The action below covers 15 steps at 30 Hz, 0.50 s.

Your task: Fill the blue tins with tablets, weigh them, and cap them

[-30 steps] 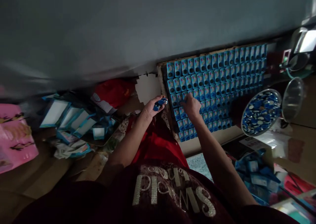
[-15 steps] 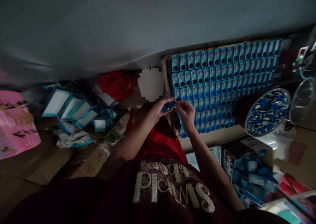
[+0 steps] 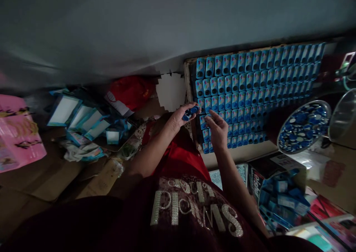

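Note:
My left hand [image 3: 179, 118] is curled around several small round blue caps [image 3: 194, 109], which show at its fingertips. Just to the right, my right hand [image 3: 218, 129] has its thumb and fingers drawn together over the near left corner of the board. What sits between those fingers, if anything, is too small and dark to make out. Rows of small blue packs [image 3: 239, 82], many with a dark round spot, cover the board. A round metal bowl [image 3: 328, 111] full of blue and silvery caps [image 3: 302, 128] tilts over the board's right side.
An open carton [image 3: 274, 166] of blue boxes stands at lower right. Left of me lie blue-edged white packs [image 3: 63, 111], a red cloth bag [image 3: 133, 92] and a pink package [image 3: 19, 133]. A grey wall [image 3: 139, 26] runs behind, and a clear lid [image 3: 342, 115] leans beside the bowl.
My right hand has moved away from my left hand, right and slightly down, over the packs. The left hand still holds the caps, now more exposed. The view has shifted slightly.

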Tool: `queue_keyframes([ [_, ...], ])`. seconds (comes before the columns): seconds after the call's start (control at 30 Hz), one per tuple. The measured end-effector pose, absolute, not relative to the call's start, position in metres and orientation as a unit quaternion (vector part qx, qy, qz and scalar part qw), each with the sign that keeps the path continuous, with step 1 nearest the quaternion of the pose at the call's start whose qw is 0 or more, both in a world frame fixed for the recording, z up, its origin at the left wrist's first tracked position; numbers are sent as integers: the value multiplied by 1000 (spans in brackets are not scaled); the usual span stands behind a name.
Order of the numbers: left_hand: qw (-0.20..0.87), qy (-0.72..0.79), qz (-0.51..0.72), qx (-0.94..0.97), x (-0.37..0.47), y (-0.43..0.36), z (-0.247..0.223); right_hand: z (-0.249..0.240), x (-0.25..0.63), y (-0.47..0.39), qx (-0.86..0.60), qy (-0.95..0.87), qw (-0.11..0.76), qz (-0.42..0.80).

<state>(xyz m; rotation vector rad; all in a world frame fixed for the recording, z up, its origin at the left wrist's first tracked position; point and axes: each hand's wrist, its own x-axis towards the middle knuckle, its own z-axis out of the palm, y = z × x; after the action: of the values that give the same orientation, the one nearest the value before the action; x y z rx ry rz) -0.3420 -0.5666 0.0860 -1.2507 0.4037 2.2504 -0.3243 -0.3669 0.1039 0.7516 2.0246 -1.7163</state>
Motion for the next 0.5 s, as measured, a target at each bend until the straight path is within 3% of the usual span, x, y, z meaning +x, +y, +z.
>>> queue_keyframes([
  [0.2,232,149,836,-475,-339,-577,79,69,-363,-334,310,728,149,-593],
  [0.37,224,132,844,-469,-339,-575,70,53,-390,-334,222,845,103,-476],
  [0.5,230,133,837,-478,-343,-573,79,47,-408,-324,140,893,144,-403],
])
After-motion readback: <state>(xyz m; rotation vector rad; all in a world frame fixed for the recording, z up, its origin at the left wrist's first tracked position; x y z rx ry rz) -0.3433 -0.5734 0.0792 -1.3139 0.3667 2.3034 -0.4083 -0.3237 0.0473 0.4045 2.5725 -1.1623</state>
